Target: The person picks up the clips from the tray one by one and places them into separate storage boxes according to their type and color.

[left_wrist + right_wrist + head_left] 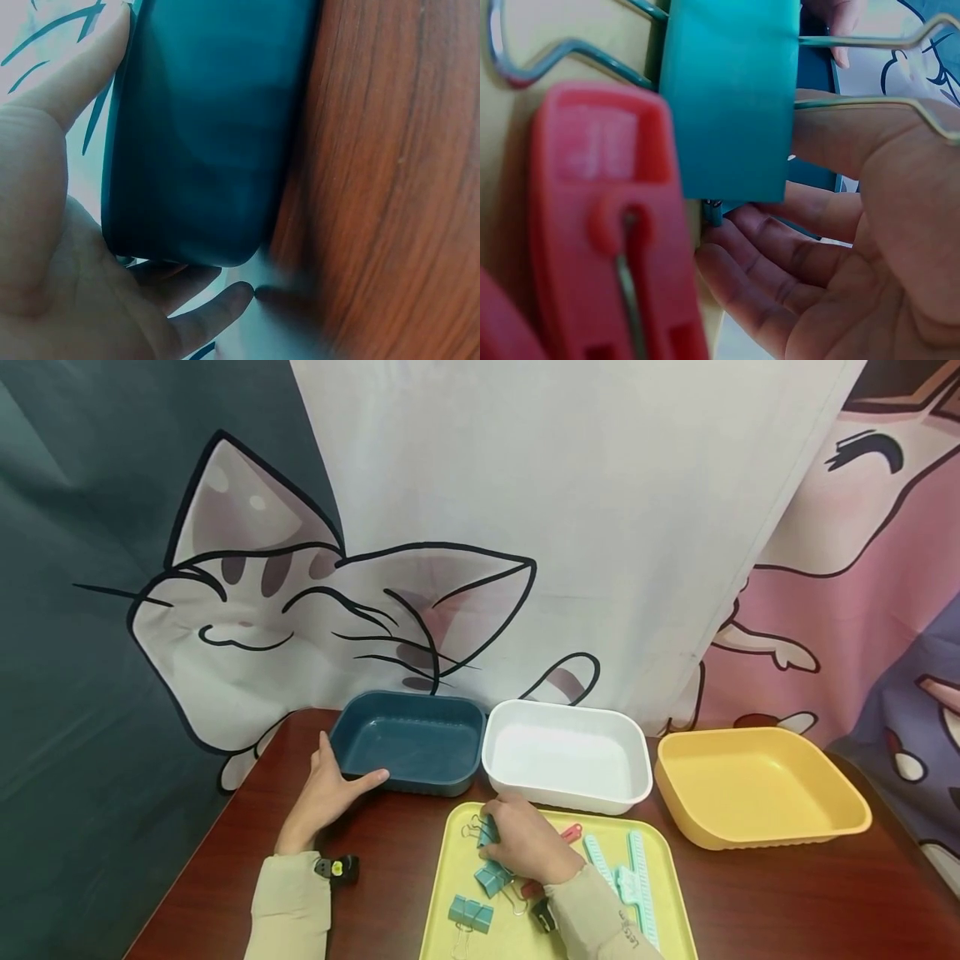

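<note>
My left hand point(324, 793) spans the near left corner of the dark blue bin point(420, 781). Its thumb lies along the front rim and its other fingers extend by the left side. In the left wrist view the bin point(202, 150) stands between thumb and fingers. Over the yellow tray point(457, 843), my right hand point(528, 839) pinches a teal binder clip point(487, 831), partly covered by the fingers. A second binder clip point(492, 878) lies just below that hand, large in the right wrist view, and a third binder clip point(471, 914) lies nearer me.
A white bin point(566, 797) and a yellow bin point(765, 839) stand right of the blue one. Beside my right hand on the tray are a red plastic clip point(572, 833) and mint sealing clips point(637, 885). A printed cloth point(600, 527) hangs behind the table.
</note>
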`<state>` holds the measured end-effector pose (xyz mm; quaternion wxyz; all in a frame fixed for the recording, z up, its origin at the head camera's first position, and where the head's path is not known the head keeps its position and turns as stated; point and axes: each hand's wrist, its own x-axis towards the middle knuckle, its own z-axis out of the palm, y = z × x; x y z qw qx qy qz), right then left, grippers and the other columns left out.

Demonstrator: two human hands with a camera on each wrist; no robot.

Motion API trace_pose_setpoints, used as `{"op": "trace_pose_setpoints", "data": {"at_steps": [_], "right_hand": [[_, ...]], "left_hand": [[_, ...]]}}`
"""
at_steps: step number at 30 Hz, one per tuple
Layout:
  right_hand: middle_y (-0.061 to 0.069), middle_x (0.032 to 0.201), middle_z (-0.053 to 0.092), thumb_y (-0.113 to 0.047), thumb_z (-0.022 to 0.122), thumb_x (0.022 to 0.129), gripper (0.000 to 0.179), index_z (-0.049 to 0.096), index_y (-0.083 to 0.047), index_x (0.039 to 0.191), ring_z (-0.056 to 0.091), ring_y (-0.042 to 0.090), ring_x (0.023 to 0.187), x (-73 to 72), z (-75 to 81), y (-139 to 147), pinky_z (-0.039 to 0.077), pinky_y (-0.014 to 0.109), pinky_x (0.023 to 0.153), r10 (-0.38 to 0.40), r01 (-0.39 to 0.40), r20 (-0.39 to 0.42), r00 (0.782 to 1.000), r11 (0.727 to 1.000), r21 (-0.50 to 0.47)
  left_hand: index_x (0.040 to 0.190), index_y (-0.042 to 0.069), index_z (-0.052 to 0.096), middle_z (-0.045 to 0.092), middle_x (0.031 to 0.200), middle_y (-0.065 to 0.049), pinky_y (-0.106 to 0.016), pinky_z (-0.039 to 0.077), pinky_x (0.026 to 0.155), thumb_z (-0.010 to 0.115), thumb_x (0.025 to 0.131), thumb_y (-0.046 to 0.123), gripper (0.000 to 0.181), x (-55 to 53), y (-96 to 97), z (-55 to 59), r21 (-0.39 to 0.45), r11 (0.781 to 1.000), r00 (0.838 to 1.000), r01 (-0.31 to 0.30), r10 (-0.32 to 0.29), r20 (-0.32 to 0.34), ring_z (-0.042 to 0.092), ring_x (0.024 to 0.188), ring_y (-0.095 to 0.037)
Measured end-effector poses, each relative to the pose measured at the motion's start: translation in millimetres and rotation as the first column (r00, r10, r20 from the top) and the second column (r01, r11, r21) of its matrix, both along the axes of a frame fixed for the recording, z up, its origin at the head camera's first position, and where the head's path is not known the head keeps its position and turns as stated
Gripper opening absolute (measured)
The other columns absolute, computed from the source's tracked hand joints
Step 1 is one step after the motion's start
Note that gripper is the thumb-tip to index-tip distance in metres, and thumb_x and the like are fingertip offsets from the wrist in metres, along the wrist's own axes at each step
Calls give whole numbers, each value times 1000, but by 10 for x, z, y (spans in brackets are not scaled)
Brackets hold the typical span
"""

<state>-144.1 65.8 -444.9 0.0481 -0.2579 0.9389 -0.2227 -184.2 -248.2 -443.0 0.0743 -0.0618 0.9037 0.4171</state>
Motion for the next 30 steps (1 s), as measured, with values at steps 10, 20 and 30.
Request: {"op": "trace_pose_setpoints", "data": {"at_steps": [10, 20, 30], "right_hand": [[7, 107, 65, -22, 84, 81, 44, 69, 0, 115, 59, 18, 96, -7, 4, -4, 51, 35, 89, -10, 10, 9, 1000, 1000, -8], [9, 108, 67, -19, 83, 81, 42, 69, 1, 114, 62, 21, 100, -19, 57, 14, 51, 37, 91, -5, 3, -46, 999, 999, -52], [6, 106, 68, -20, 83, 81, 41, 69, 1, 113, 61, 18, 96, -3, 115, 21, 52, 36, 89, 16, -19, -46, 999, 997, -69]], "left_hand": [[154, 4, -25, -7, 162, -32, -71, 23, 109, 74, 83, 61, 135, -6, -1, 1, -4, 1000, 1000, -3, 3, -12, 17, 144, -53], [155, 2, -23, -10, 162, -32, -73, 20, 108, 74, 83, 60, 134, -18, -17, 1, -6, 1000, 1000, 1, -1, -18, 10, 146, -54], [155, 4, -24, -7, 162, -32, -74, 21, 107, 74, 83, 59, 134, -13, -13, 1, 13, 1000, 1000, 2, -2, -18, 14, 145, -53]]}}
